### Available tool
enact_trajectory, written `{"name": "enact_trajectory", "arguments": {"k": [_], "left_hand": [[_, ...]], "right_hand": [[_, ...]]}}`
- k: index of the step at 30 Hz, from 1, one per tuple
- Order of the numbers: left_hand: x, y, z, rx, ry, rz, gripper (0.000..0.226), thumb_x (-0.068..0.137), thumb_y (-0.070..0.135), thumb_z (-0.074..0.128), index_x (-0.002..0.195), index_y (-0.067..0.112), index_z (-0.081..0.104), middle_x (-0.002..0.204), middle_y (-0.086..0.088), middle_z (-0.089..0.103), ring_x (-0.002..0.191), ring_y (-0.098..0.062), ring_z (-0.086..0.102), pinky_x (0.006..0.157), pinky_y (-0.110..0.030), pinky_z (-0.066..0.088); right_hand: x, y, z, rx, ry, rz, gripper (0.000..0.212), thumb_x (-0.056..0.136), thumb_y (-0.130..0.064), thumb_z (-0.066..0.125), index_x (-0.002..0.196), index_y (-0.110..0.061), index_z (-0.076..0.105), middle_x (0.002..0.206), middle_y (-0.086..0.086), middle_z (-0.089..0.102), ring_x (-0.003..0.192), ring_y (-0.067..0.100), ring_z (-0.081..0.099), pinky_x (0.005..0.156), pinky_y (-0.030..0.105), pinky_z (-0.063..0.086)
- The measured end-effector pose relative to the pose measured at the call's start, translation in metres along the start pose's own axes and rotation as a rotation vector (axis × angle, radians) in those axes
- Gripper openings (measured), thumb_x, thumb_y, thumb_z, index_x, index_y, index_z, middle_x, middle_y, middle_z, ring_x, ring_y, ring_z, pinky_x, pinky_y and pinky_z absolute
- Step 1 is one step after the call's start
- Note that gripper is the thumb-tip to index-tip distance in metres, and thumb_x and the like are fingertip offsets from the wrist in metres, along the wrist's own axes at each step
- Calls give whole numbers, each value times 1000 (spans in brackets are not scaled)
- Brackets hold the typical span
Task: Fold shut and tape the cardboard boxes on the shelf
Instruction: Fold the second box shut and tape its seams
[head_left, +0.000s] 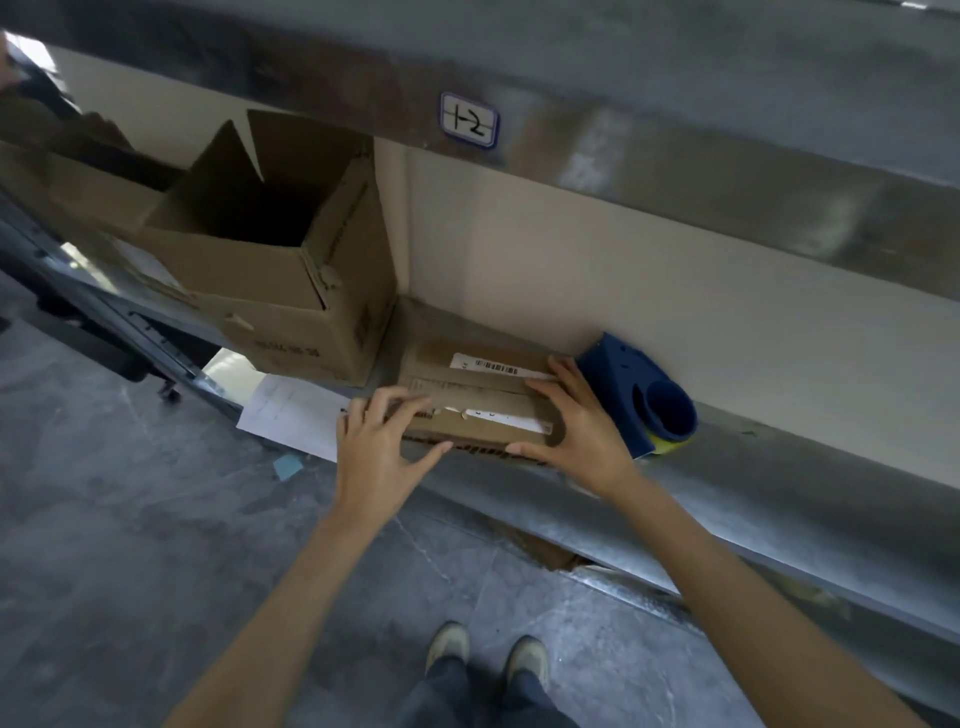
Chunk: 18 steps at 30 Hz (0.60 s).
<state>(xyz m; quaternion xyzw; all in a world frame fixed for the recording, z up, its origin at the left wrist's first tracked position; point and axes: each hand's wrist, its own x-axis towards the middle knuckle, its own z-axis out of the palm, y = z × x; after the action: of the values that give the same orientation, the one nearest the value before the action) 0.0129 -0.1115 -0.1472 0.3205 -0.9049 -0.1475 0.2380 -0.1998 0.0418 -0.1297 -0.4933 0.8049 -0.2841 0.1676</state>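
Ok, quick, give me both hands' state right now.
Left hand: grips the left end of the small box.
Right hand: grips its right end, thumb at the front.

Open box left, flat box middle, dispenser right (on shelf)
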Motion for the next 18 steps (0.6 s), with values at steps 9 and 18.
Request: {"name": "enact_trajectory", "arguments": {"k": [9,18], "left_hand": [[36,-30,-11,-270,-389,31,96,68,51,85,149,27,38,160,12,26,151,-3,5,121,-51,24],[18,-42,-21,-268,-380,79,101,58,74,73,143,26,47,150,10,37,152,-9,8,116,-57,30]], "right_hand": [[19,13,-14,61,-169,-63,80,73,-44,80,143,-25,47,160,-8,23,150,11,3,122,38,14],[26,12,-16,98,-51,-95,53,81,-22,76,132,-19,60,149,-11,37,143,13,31,118,32,26]]}}
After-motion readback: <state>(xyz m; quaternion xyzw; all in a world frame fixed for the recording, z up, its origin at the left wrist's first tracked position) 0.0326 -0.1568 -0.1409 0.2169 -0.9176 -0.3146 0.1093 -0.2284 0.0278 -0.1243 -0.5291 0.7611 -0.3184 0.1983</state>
